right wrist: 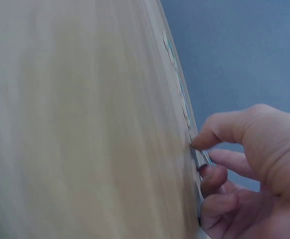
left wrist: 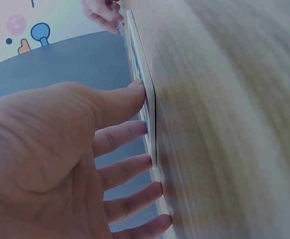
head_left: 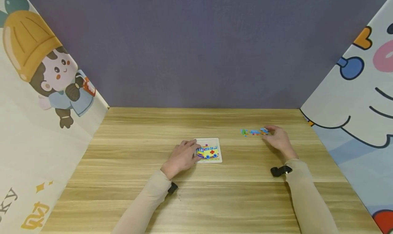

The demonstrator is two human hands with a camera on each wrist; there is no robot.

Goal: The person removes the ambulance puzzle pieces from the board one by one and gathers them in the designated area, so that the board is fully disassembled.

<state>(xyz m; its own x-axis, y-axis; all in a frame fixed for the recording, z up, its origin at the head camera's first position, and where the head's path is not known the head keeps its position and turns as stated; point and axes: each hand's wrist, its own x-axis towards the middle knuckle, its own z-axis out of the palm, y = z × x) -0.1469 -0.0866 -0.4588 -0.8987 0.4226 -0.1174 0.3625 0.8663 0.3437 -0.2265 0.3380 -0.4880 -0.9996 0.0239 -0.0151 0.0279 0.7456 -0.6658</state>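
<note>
A white-framed jigsaw puzzle (head_left: pixel 220 155) lies flat on the wooden table, with a yellow ambulance picture (head_left: pixel 212 152) bearing a red cross. Over its left side rests my left hand (head_left: pixel 183 155), thumb and fingertips touching the frame and the table, fingers spread and nearly straight in the left wrist view. Farther right, loose puzzle pieces (head_left: pixel 254 132) lie in a short row. My right hand (head_left: pixel 278 140) is at the row's right end and pinches a blue and orange puzzle piece (head_left: pixel 263 131) between thumb and index finger. The fingers partly hide that piece.
The wood-grain table (head_left: pixel 129 179) meets a grey-purple panel (head_left: pixel 196 49) at its back edge. Printed cartoon panels stand at the left (head_left: pixel 76 131) and right (head_left: pixel 331 107) sides. Black straps with small devices sit on both wrists.
</note>
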